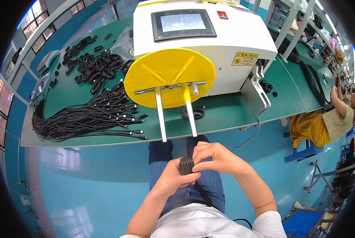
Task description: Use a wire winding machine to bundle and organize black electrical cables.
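Note:
Both my hands meet over my lap, below the table edge. My left hand point(170, 178) grips a coiled black cable point(186, 165) from below. My right hand point(214, 157) closes on the top of the same coil, its fingers pinching the loops. In front of me stands a white winding machine point(209, 43) with a touch screen point(183, 23), a yellow round disc point(169, 77) and two long metal prongs point(161, 119) pointing toward me.
On the green table point(225, 115), a large bundle of loose black cables point(86, 117) lies at the left, with finished coils point(98, 67) behind it. One coil point(193, 113) lies under the disc. Another person point(324, 123) sits at the right. The floor is blue.

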A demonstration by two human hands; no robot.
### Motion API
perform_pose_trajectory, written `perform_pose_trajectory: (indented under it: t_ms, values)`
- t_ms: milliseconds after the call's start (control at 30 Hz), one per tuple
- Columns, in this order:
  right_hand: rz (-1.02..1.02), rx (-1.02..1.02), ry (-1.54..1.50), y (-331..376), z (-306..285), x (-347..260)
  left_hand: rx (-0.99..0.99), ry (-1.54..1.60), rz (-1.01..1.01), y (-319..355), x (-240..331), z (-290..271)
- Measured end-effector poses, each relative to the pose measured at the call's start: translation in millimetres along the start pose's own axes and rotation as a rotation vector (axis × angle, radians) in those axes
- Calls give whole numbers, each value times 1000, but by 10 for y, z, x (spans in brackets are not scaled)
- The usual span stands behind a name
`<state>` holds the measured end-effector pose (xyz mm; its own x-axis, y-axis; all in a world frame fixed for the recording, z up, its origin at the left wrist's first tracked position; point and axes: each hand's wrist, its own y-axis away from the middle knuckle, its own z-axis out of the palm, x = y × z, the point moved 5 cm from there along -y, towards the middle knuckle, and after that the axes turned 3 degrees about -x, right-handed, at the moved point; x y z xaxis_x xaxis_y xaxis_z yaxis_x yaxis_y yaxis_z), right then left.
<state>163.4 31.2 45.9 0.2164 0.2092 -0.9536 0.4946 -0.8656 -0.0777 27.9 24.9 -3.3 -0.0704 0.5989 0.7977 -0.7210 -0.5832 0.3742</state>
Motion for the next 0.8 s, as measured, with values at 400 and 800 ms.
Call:
perform_pose_trajectory:
  t_ms: [400,800]
  values:
    - [85,61,69,66,-42,215,62,30,3,-100,-118,-49]
    - [-51,-72,-518,-19,201,180,-132,-33,9,-170,73,109]
